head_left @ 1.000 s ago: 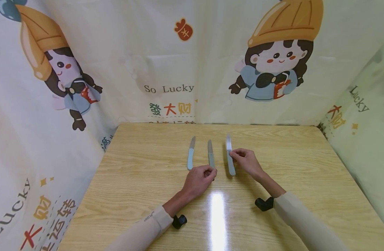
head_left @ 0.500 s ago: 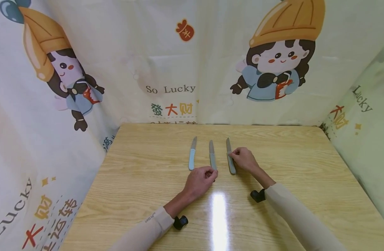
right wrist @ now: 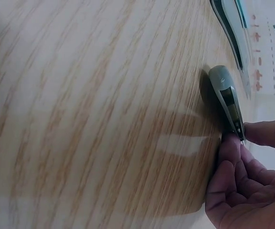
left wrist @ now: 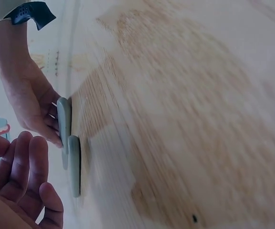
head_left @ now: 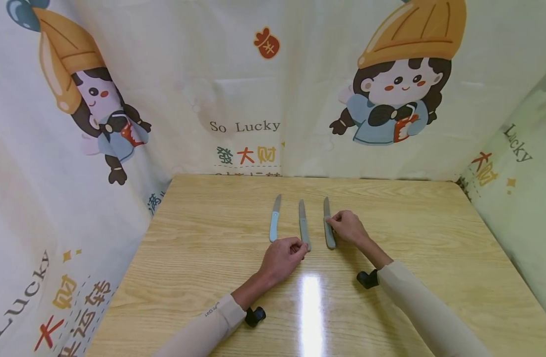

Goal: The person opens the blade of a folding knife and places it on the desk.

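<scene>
Three small knives lie side by side, blades pointing away from me. My right hand (head_left: 348, 227) pinches the rightmost knife (head_left: 330, 238) where its grey-green handle meets the blade. In the right wrist view, thumb and fingertips close on the front of that handle (right wrist: 220, 78). Beside the end of the middle knife's grey-green handle (head_left: 304, 230) is my left hand (head_left: 281, 259). Its fingers are loosely curled around nothing, and the left wrist view shows a gap between them and the near handle (left wrist: 74, 167). Furthest left lies the knife with a light blue handle (head_left: 273, 228).
The knives lie on a wood-grain table (head_left: 201, 223) with a bright light reflection at its front. A cartoon-printed curtain (head_left: 308, 99) hangs along the table's back and sides. Each wrist carries a small black camera mount (head_left: 367, 279).
The rightmost knife's blade has tipped down from a bright, raised angle to lie flatter, still in my right hand. My left fingers have shifted slightly off the middle knife's handle end, which now shows.
</scene>
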Action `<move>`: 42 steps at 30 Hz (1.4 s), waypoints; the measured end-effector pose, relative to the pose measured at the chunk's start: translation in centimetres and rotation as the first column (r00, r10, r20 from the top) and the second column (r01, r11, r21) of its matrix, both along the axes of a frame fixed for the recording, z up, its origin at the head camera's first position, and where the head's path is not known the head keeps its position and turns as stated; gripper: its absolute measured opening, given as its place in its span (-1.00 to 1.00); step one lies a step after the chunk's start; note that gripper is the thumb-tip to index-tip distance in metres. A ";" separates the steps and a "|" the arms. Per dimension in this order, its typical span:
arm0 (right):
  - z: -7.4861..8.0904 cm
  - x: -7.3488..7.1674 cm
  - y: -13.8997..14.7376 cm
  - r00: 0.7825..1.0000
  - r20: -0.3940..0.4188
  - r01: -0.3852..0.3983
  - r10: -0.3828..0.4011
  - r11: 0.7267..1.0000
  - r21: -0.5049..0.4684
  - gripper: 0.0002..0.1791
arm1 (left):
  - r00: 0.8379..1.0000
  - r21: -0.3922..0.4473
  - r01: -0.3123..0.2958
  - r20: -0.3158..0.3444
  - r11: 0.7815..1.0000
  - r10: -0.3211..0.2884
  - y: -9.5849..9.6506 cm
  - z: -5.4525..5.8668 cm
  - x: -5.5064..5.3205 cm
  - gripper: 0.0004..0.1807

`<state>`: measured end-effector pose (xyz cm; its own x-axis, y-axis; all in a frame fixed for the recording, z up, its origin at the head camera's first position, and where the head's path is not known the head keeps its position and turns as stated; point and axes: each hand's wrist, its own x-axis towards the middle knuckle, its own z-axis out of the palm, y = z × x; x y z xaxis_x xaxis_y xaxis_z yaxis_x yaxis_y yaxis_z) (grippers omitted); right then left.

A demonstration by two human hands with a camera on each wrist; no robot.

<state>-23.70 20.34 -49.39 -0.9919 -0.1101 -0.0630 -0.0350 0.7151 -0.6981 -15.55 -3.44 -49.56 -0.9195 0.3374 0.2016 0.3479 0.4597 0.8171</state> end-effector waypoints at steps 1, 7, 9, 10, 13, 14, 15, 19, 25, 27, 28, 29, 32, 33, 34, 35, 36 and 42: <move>0.0 0.0 0.0 1.000 0.003 0.000 0.000 1.000 0.001 -0.69 | 1.000 -0.005 0.000 0.004 1.000 0.000 0.0 0.0 0.0 -0.72; 0.2 0.1 0.0 1.000 -0.002 0.000 0.000 1.000 0.017 -0.69 | 1.000 -0.018 0.005 0.011 1.000 -0.004 -0.1 0.3 -0.3 -0.69; 0.3 0.1 0.0 1.000 -0.009 0.001 0.000 1.000 0.026 -0.69 | 1.000 -0.019 0.005 0.007 1.000 -0.005 -0.1 0.5 -0.5 -0.68; 0.3 0.1 0.1 1.000 -0.015 -0.003 0.003 0.999 0.032 -0.69 | 1.000 -0.019 0.003 0.007 1.000 -0.003 0.0 0.6 -0.6 -0.68; 0.3 0.1 0.1 1.000 -0.022 0.000 0.001 0.999 0.046 -0.68 | 1.000 -0.024 0.003 0.011 1.000 -0.003 -0.1 0.7 -0.8 -0.68; 0.3 0.1 0.1 1.000 -0.023 0.001 0.000 0.999 0.052 -0.68 | 1.000 -0.027 0.003 0.012 1.000 -0.003 -0.1 0.6 -0.8 -0.68; 0.3 0.1 0.1 1.000 -0.023 0.002 -0.001 0.999 0.055 -0.68 | 1.000 -0.025 0.004 0.013 1.000 -0.004 -0.1 0.6 -0.8 -0.68; 0.4 0.2 0.0 1.000 -0.023 0.010 -0.009 0.999 0.053 -0.70 | 1.000 -0.022 -0.001 0.010 1.000 0.001 -0.3 0.7 -0.8 -0.69; 0.5 0.3 0.0 1.000 -0.023 0.011 -0.010 0.998 0.059 -0.71 | 0.998 -0.088 -0.041 -0.043 0.995 0.038 -1.0 0.9 -1.3 -0.75; 0.5 0.3 0.0 1.000 -0.027 0.010 -0.008 0.998 0.063 -0.70 | 0.994 -0.191 -0.069 -0.102 0.979 0.050 -1.4 0.9 -1.7 -0.78; 0.5 0.3 0.0 1.000 -0.026 0.015 -0.014 0.998 0.065 -0.71 | 0.990 -0.262 -0.084 -0.134 0.961 0.050 -1.7 0.9 -2.0 -0.79; 0.5 0.3 0.0 1.000 -0.028 0.015 -0.014 0.998 0.065 -0.71 | 0.986 -0.339 -0.096 -0.160 0.936 0.043 -2.0 0.9 -2.2 -0.77; 0.3 0.3 0.1 0.999 -0.031 0.013 -0.011 0.998 0.062 -0.71 | 0.982 -0.557 -0.095 -0.188 0.825 -0.014 -2.9 1.0 -2.8 -0.63; 0.3 0.3 0.1 0.999 -0.030 0.014 -0.012 0.998 0.059 -0.71 | 0.983 -0.610 -0.082 -0.180 0.788 -0.037 -3.1 0.9 -2.9 -0.58; 0.2 0.4 0.1 0.999 -0.030 0.015 -0.013 0.998 0.057 -0.71 | 0.983 -0.647 -0.069 -0.172 0.759 -0.057 -3.3 0.9 -2.9 -0.55; 0.2 0.4 0.2 0.999 -0.029 0.015 -0.013 0.998 0.053 -0.71 | 0.984 -0.677 -0.057 -0.163 0.734 -0.074 -3.4 0.8 -2.9 -0.53; 0.2 0.4 0.2 0.999 -0.030 0.014 -0.013 0.999 0.050 -0.71 | 0.982 -0.698 -0.054 -0.166 0.714 -0.088 -3.6 0.8 -3.0 -0.51; 0.2 0.6 0.3 0.999 -0.035 0.008 -0.007 0.999 0.037 -0.70 | 0.968 -0.741 -0.090 -0.223 0.665 -0.117 -3.7 0.2 -2.9 -0.55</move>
